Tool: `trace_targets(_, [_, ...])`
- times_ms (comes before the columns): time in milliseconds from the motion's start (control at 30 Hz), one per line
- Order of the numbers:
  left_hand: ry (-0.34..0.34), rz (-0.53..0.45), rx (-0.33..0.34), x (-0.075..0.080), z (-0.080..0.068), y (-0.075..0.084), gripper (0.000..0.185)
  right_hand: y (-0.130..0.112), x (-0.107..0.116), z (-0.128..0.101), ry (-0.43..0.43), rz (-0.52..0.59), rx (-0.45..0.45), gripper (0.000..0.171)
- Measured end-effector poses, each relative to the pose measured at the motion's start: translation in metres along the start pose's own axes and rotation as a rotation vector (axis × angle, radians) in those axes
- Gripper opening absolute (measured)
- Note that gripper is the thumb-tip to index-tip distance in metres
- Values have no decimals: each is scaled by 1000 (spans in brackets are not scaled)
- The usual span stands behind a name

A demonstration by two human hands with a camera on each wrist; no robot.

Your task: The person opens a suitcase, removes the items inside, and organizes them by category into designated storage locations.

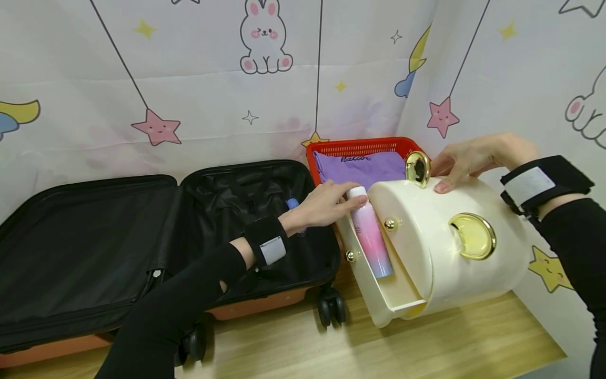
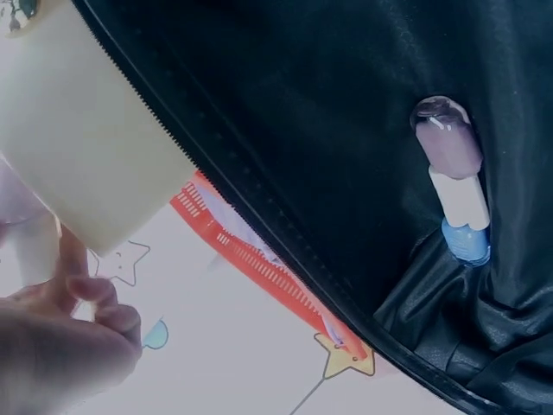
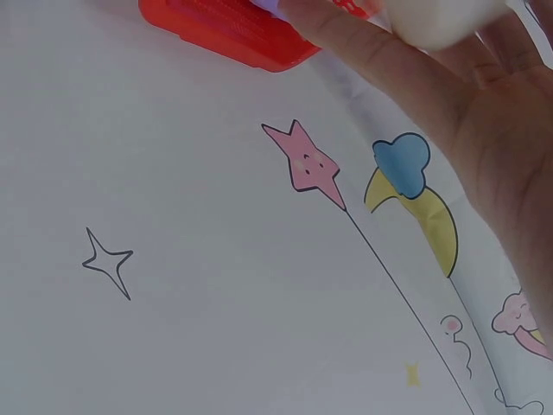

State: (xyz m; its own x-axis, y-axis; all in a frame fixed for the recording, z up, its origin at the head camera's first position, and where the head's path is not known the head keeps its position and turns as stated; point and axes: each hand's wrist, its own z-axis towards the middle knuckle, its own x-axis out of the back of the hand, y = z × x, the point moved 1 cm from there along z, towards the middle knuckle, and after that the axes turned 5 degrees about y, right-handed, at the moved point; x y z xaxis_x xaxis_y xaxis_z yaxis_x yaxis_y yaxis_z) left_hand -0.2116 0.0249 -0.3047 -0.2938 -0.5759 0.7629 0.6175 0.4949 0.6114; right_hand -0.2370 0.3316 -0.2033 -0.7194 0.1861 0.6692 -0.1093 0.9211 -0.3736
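Glossy cream plastic case (image 1: 445, 247), matt black suitcase lining (image 1: 94, 237).

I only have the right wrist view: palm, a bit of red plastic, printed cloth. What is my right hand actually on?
Observer: In the head view your right hand rests with straight fingers on top of a tilted cream organizer box.
Operator: And the other hand?
Observer: The left hand touches the cap end of a pink-to-blue spray bottle, which lies in the box's pulled-out drawer.
Operator: That red plastic, what is it?
Observer: A red basket behind the box, with a folded purple garment inside.
Operator: Anything to the left?
Observer: An open suitcase with black lining; the left wrist view shows a small tube with a blue cap lying in it.
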Motion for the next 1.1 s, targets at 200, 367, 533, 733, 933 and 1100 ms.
trace_targets(200, [27,22,-3,-2,-3,-4,42,1,0,-2,5,1,0,71])
trace_targets(367, [30,28,-32,-5,-5,-6,40,1,0,-1,-5,5,-1,74])
trace_targets(533, [29,38,-70,-8,-8,-9,31,2,-1,0,5,2,-8,72])
trace_targets(733, [5,16,-104,-7,-14,-17,51,1,0,1,-8,27,8,73])
trace_targets(933, [-124,-9,-66,-12,-21,-28,102,1,1,1,2,9,-7,76])
trace_targets(1100, [-89,17,-59,-21,-24,-32,119,1,0,1,15,-4,-24,77])
